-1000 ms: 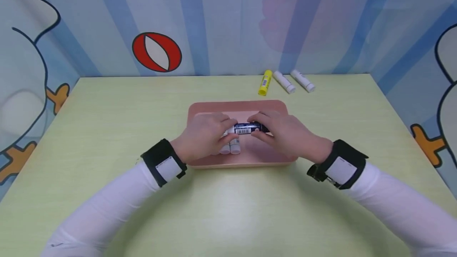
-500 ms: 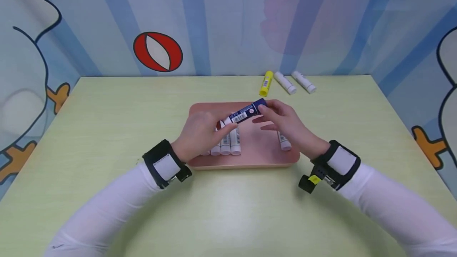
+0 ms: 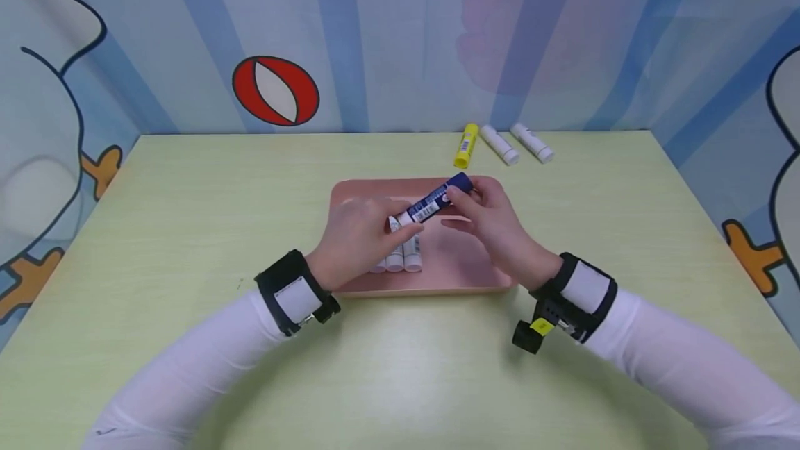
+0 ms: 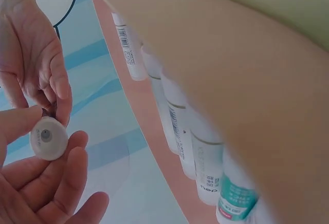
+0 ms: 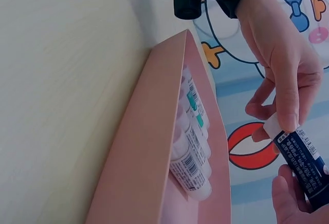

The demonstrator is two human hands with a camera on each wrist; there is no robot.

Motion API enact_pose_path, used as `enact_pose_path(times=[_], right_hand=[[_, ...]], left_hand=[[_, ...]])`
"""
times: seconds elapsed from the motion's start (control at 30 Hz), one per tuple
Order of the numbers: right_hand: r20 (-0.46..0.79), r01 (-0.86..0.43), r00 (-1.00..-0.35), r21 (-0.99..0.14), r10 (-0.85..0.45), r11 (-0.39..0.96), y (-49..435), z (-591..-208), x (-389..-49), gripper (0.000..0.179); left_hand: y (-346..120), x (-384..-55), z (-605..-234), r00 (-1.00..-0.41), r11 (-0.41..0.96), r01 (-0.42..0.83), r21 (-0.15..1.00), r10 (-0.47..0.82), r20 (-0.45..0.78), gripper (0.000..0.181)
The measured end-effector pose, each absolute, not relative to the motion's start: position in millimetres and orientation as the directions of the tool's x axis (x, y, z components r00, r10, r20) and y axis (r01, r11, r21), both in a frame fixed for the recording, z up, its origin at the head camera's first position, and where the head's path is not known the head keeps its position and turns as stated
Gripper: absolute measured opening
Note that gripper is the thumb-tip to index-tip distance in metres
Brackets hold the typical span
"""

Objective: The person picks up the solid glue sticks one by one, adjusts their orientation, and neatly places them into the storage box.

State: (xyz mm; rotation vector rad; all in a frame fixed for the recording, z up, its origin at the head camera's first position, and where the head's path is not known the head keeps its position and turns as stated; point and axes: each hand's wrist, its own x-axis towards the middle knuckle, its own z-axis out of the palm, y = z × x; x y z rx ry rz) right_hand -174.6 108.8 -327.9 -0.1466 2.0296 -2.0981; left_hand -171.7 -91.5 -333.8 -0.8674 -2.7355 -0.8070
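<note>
A dark blue glue stick [image 3: 431, 205] with a white end is held between both hands above the pink tray [image 3: 462, 276], tilted with its blue end up to the right in the head view. My left hand [image 3: 356, 238] pinches the white end; its round base [image 4: 50, 141] faces the left wrist camera. The blue end is between the thumb and fingers of my right hand [image 3: 500, 228]. Under the left hand, several white glue sticks [image 3: 411, 252] lie side by side in the tray, partly hidden. One with a teal label [image 4: 236, 193] shows in the left wrist view.
At the back of the table lie a yellow glue stick [image 3: 465, 146] and two white glue sticks [image 3: 498, 144], near the patterned backdrop [image 3: 400, 40]. Both wrists wear black straps, and a small black device [image 3: 528, 337] hangs from the right one.
The blue glue stick has gone from level to tilted, its blue end rising. My right hand has turned with it, changing its hold, while the left hand keeps the white end.
</note>
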Motion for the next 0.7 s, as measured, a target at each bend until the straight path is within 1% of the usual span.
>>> enact_pose_path(times=[0.17,0.23,0.37,0.5,0.57,0.7], right_hand=[[-0.045,0.047,-0.972,-0.999,-0.231,0.0,108.2,-326.7,-176.1,0.04],[-0.04,0.036,-0.975,-0.999,-0.217,0.024,108.9,-325.9,-176.7,0.041],[-0.036,0.019,-0.983,-0.995,-0.179,0.096,114.2,-324.9,-181.1,0.044],[-0.021,-0.009,-0.985,-0.985,-0.169,0.173,124.6,-325.7,-188.1,0.048],[-0.008,-0.03,-0.984,-0.978,-0.177,0.209,130.4,-326.3,-191.4,0.05],[0.027,-0.087,-0.98,-0.95,-0.199,0.3,142.0,-328.6,-199.0,0.047]], left_hand=[[-92.8,-171.2,-336.8,-0.809,0.675,0.588,0.446,0.5,0.309,0.029],[-95.7,-171.5,-338.2,-0.817,0.682,0.577,0.45,0.496,0.295,0.03],[-106.8,-172.0,-339.6,-0.866,0.746,0.497,0.444,0.454,0.208,0.036],[-123.6,-171.2,-338.2,-0.913,0.828,0.405,0.389,0.389,0.123,0.042],[-133.7,-171.3,-338.8,-0.924,0.852,0.38,0.36,0.366,0.11,0.044],[-153.5,-173.4,-342.7,-0.94,0.885,0.341,0.318,0.328,0.097,0.048]])
